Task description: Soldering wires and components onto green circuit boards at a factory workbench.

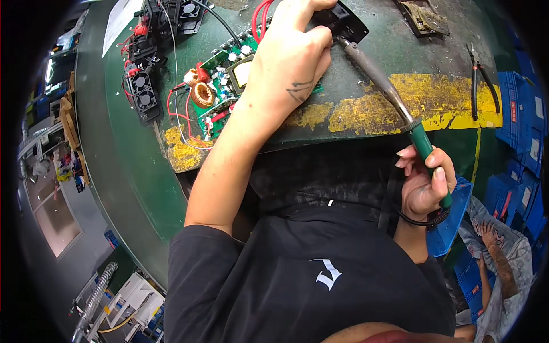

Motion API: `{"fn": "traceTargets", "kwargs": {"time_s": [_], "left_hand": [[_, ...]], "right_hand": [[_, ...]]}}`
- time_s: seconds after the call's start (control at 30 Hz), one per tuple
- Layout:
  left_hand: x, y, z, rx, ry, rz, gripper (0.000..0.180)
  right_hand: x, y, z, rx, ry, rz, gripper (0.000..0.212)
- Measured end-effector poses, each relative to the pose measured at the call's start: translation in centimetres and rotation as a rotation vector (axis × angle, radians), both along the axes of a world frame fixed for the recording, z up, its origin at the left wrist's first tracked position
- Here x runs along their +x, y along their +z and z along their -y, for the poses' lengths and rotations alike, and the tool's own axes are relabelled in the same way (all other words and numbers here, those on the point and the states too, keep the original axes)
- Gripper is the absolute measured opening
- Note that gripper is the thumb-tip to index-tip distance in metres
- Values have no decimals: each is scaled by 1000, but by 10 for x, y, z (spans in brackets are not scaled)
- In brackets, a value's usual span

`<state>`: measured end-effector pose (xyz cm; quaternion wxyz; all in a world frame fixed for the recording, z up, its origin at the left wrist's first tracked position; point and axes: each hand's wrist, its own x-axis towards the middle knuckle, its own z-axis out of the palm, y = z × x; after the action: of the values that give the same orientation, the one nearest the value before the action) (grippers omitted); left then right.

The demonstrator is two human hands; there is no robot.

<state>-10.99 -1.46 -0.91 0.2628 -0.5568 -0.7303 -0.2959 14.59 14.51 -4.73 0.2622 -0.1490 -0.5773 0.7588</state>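
Note:
My right hand [429, 186] is closed round the green handle of a soldering iron [422, 140]. The iron's long metal barrel slants up and to the left, and its tip meets the edge of a black plastic panel [349, 24]. My left hand [294, 51] grips that panel at its left side, fingers curled; part of the panel lies beyond the picture. Beneath my left wrist is a green circuit board [220, 86] with a copper-wound coil [203, 95], partly hidden by my forearm. Thick red wires [260, 20] rise beside my left hand.
Black fans [143, 97] with red wires lie left of the board, near a white paper sheet [121, 26]. Pliers [479, 83] and a dark tray [423, 20] are on the right. Blue crates [517, 114] and another person's arm [502, 263] show at far right.

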Motion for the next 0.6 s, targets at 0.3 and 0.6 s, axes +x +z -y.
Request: {"fn": "traceTargets", "kwargs": {"time_s": [0.3,0.6], "left_hand": [[12,12,3,-175,143,149,18],[13,13,2,-163,133,162,17]], "right_hand": [[-5,9,3,77,21,-35,28],[7,8,-6,170,56,-85,31]]}}
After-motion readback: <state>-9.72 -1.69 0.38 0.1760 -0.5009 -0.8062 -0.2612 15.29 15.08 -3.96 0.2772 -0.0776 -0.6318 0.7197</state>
